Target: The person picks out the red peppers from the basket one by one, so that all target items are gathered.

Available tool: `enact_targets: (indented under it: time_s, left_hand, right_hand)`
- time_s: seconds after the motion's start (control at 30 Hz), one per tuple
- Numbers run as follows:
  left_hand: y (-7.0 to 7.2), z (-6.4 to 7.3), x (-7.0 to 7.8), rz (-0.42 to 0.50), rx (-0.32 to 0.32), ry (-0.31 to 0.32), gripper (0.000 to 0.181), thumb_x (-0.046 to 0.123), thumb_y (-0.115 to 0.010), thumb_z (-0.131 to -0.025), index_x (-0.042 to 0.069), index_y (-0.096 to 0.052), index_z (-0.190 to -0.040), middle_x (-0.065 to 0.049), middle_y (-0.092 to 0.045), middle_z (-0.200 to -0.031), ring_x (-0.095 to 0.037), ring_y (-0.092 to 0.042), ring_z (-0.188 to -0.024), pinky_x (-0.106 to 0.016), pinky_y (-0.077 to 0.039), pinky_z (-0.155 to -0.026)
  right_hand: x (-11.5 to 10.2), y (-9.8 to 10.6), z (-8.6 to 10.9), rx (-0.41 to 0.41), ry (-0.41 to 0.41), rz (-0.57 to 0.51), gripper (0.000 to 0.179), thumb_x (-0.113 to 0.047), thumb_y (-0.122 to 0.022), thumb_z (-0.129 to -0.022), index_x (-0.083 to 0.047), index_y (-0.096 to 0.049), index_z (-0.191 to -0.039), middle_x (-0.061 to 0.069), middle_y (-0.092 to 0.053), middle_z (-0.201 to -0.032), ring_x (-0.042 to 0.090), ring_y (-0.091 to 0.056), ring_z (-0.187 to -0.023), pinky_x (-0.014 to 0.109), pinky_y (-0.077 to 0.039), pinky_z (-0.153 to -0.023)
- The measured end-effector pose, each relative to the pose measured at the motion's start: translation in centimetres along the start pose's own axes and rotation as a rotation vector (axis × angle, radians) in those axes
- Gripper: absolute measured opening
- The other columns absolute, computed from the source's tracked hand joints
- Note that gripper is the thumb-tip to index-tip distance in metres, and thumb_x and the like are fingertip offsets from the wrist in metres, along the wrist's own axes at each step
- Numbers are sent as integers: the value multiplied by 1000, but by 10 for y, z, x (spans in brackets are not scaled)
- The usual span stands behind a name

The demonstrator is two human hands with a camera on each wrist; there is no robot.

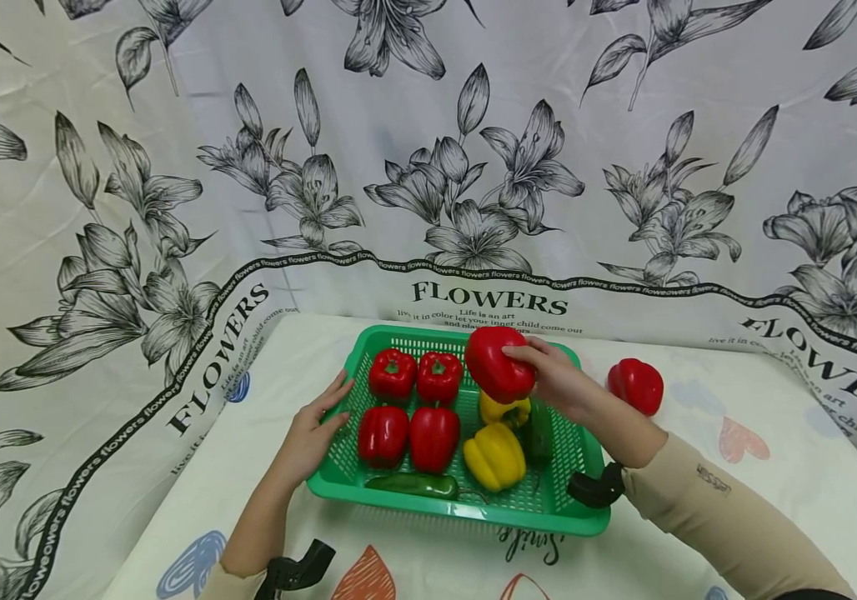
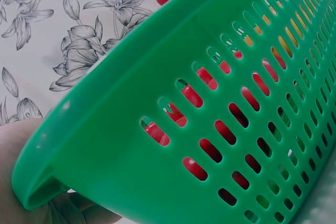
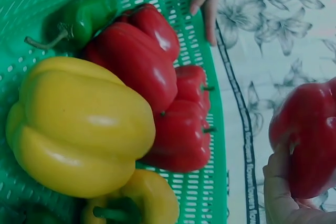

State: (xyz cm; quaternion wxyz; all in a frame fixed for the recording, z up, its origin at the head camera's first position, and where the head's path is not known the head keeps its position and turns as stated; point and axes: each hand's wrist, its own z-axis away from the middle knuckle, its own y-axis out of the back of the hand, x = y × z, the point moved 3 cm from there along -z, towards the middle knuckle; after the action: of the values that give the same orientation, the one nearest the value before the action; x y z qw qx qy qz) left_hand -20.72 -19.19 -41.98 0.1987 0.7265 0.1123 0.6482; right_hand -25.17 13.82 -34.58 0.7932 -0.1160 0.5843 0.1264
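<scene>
My right hand [image 1: 559, 383] grips a large red bell pepper [image 1: 498, 363] above the right half of a green plastic basket [image 1: 466, 512]. The right wrist view shows this pepper [image 3: 310, 135] between thumb and fingers. At the basket's left rim, my left hand [image 1: 312, 433] holds the edge, with fingers partly below the rim in the left wrist view. Inside lie several red bell peppers [image 1: 434, 437] on the left, yellow bell peppers [image 1: 494, 457] on the right, a long green pepper [image 1: 413, 485] along the front, and another dark green vegetable [image 1: 538, 433], partly hidden by the right arm.
Outside the basket, to its right, a single red bell pepper [image 1: 635, 386] lies on the white patterned tablecloth [image 1: 699, 475]. A flower-printed curtain [image 1: 428, 167] hangs behind and along the left side. Dark wrist mounts [image 1: 597, 486] sit on both forearms.
</scene>
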Motion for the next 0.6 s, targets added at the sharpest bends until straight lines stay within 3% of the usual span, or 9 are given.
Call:
enact_targets:
  time_s: [0.2,0.4,0.6]
  left_hand:
    - [0,0,0,14,-2,9,49,6,-46,-95,10,-38,-142,2,-21,-156,-28,-15,-144,-56,-16,-112]
    - [0,0,0,7,0,3,48,6,-46,-95,10,-39,-142,2,-21,-156,-28,-15,-144,-57,-16,-112]
    - [0,0,0,-1,1,2,48,7,-46,-95,10,-39,-142,2,-21,-156,-28,-15,-144,-57,-17,-112]
  right_hand:
    - [0,10,8,30,21,-1,62,-26,-53,-93,-10,-21,-144,14,-34,-141,27,-43,-118,27,-51,-85]
    - [5,23,14,72,18,-77,67,-26,-53,-94,-12,-17,-148,10,-32,-142,26,-38,-121,26,-52,-84]
    - [9,37,24,77,44,-108,63,-30,-51,-95,-14,-19,-147,2,-38,-130,23,-37,-119,26,-51,-85]
